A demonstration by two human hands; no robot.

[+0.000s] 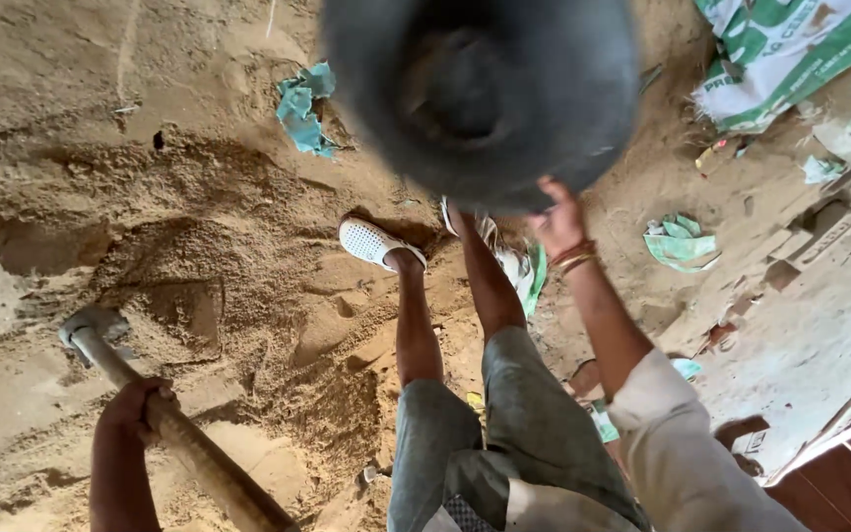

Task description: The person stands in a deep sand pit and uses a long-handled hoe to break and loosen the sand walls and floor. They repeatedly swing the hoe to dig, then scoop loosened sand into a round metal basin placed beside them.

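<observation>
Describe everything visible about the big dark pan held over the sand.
The pan is a wide, round, shallow basin, dark grey to black, looking like metal or rubber; blur hides its finish. It is seen from above near the top of the view, its hollow facing the camera, apparently empty. The right hand grips its lower rim, a banded wrist just behind. It hangs above the sandy ground and partly hides a white shoe area below. Nothing else touches it.

left hand point(138, 406) clenched in a fist, arm low — right hand point(558, 222) raised, fingers curled.
</observation>
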